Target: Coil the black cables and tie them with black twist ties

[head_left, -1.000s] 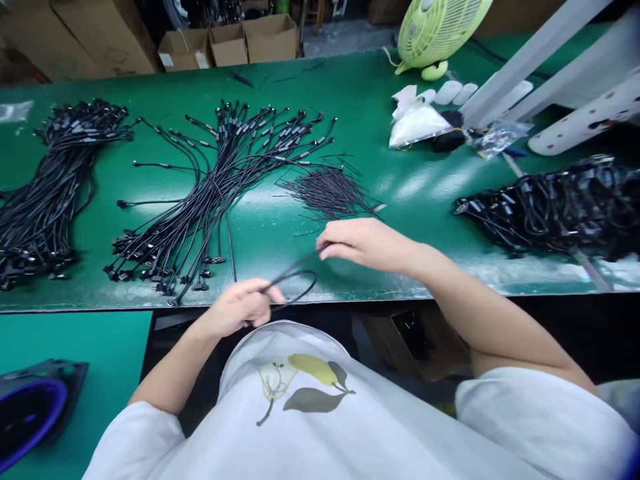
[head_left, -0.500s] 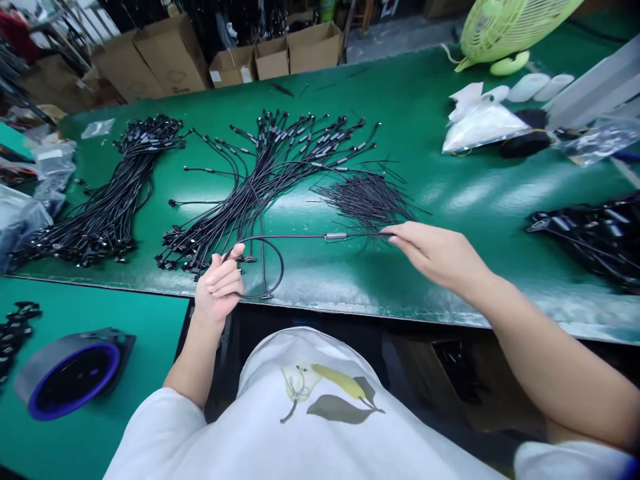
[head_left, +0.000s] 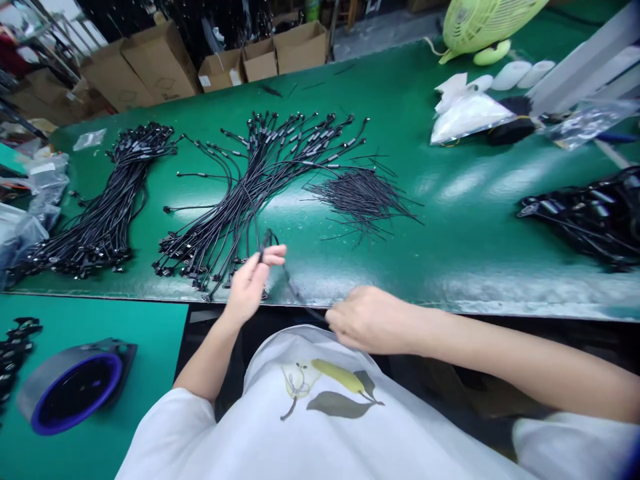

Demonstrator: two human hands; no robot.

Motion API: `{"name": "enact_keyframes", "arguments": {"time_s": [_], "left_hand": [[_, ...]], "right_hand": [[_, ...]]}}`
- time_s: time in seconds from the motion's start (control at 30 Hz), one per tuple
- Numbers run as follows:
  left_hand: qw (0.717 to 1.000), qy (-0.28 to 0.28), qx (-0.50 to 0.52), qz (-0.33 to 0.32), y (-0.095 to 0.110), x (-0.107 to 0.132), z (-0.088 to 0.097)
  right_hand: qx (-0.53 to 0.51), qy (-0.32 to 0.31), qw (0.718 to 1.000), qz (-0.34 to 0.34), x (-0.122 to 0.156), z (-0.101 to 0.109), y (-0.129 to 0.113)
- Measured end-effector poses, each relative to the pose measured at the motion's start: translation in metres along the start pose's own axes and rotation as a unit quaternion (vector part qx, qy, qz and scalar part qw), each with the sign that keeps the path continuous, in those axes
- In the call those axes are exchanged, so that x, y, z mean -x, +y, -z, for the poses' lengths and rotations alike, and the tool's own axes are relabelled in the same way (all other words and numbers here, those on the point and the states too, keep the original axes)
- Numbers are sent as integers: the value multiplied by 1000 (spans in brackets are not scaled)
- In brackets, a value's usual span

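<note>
A black cable (head_left: 291,283) runs between my two hands, above the table's front edge. My left hand (head_left: 253,280) pinches it where it is looped, with the fingers closed around it. My right hand (head_left: 363,319) is curled into a fist around the other end, close to my shirt; what lies inside the fist is hidden. Just behind my left hand a loose spread of black cables (head_left: 245,190) with small connectors lies on the green table. Right of that spread is a pile of thin black ties (head_left: 363,193).
Another cable bundle (head_left: 123,187) lies at the left. A purple-rimmed container (head_left: 75,393) stands on the lower-left surface. Toward the right are a green fan (head_left: 480,27), a white bag (head_left: 467,117) and a black heap in plastic (head_left: 590,217). Cardboard boxes (head_left: 160,67) stand beyond the table.
My right hand has swept left and down toward my body, closing into a fist. My left hand has moved slightly right. The cable, stretched straight before, is now gathered and looped between them.
</note>
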State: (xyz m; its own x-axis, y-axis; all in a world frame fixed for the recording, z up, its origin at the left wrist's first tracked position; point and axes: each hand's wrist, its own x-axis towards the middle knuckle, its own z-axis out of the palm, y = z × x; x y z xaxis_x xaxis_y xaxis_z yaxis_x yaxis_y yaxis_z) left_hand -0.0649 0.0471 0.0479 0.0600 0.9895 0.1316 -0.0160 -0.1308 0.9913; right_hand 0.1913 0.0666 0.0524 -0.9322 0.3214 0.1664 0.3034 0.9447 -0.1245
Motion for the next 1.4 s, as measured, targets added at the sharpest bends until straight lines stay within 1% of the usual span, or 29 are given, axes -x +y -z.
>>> {"name": "enact_keyframes", "arguments": {"time_s": [0.03,0.07,0.1,0.13,0.17,0.23,0.3,0.4,0.47,0.5,0.57,0.63,0.67,0.7,0.8,0.87,0.93,0.97,1.0,1.03,1.07,1.1,1.13,1.17,1.2,1.27,1.3,1.33,1.4], "left_hand": [[996,-67,-52,0,-1,1,-7],[987,-135,-86,10,-2,4,-13],[976,-191,-99,27,-3,7,-17],[969,-225,-91,49,-3,10,-19],[968,-234,-64,71,-4,12,-21],[975,-191,39,106,-6,14,-23],[972,-129,150,128,-9,12,-27],[954,-87,226,178,-16,6,-39],[949,-70,231,203,-22,6,-48],[951,-56,226,205,-25,7,-51],[961,-25,201,190,-31,11,-55],[975,-14,144,169,-35,15,-53],[981,-24,105,163,-36,16,-51],[984,-43,63,159,-37,16,-49],[979,-126,-41,158,-40,12,-42],[969,-177,-48,168,-43,10,-42],[961,-208,-3,184,-44,11,-46],[956,-217,38,195,-44,12,-49],[947,-226,91,209,-43,15,-52],[933,-234,149,227,-40,18,-55],[915,-242,206,249,-37,21,-58],[893,-248,254,275,-34,23,-59],[875,-248,288,300,-30,25,-60],[866,-237,307,317,-27,25,-59],[866,-216,312,325,-24,25,-57],[882,-168,297,326,-22,20,-52],[892,-154,279,320,-22,18,-49],[901,-157,253,314,-22,15,-46],[910,-201,192,309,-21,11,-41]], "right_hand": [[-27,18,999,17,-7,3,-6],[-47,43,998,11,-13,7,-7],[-67,74,995,-14,-18,11,-4],[-93,110,988,-51,-22,13,2],[-134,145,976,-92,-25,14,10],[-257,196,934,-156,-31,8,23],[-402,215,867,-202,-38,-8,28],[-576,243,731,-275,-51,-36,19],[-642,289,641,-306,-58,-48,12],[-668,310,602,-308,-60,-50,10],[-722,325,532,-301,-63,-51,9],[-767,319,468,-302,-63,-48,9],[-776,320,449,-306,-63,-47,9],[-775,330,440,-311,-64,-45,7],[-750,372,441,-324,-65,-42,-2],[-763,357,437,-317,-66,-39,-10],[-789,323,426,-303,-66,-35,-15],[-795,312,426,-299,-66,-32,-16],[-792,308,434,-298,-66,-29,-15],[-783,307,452,-298,-64,-26,-13],[-764,307,484,-297,-63,-22,-9],[-733,309,531,-294,-60,-19,-5],[-685,312,592,-288,-56,-15,1],[-620,321,658,-282,-52,-12,6],[-542,334,719,-278,-48,-8,11],[-377,348,818,-260,-38,-1,19],[-310,332,859,-237,-33,1,21],[-258,298,896,-204,-29,2,22],[-182,176,961,-117,-24,-1,20]]}}
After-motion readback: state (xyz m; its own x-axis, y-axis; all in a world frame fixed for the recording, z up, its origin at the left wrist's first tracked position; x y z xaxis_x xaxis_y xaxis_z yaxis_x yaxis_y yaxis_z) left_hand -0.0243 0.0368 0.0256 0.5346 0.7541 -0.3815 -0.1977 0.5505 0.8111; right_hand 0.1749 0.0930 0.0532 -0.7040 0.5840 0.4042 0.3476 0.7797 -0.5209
